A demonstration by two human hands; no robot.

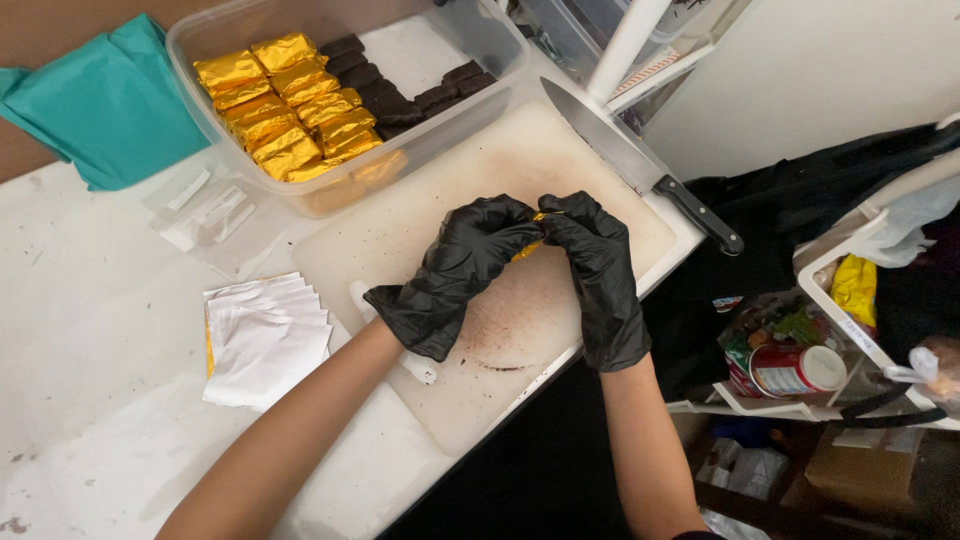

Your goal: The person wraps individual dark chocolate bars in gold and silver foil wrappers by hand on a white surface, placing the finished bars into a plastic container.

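Observation:
Both my hands wear black gloves and meet above a white cutting board (440, 210). My left hand (462, 262) and my right hand (595, 260) pinch a small gold-foil-wrapped piece (530, 247) between their fingertips; most of it is hidden by the fingers. Behind the board stands a clear plastic tub (470, 45) holding several gold-wrapped pieces (285, 105) on the left and dark brown unwrapped bars (385, 85) on the right.
A large black-handled knife (640, 165) lies at the board's far right corner. A stack of foil sheets, white side up (262, 340), sits left of the board, with clear bags (205, 215) and a teal cloth (110, 100) beyond. A wire rack with packages (800, 360) stands right.

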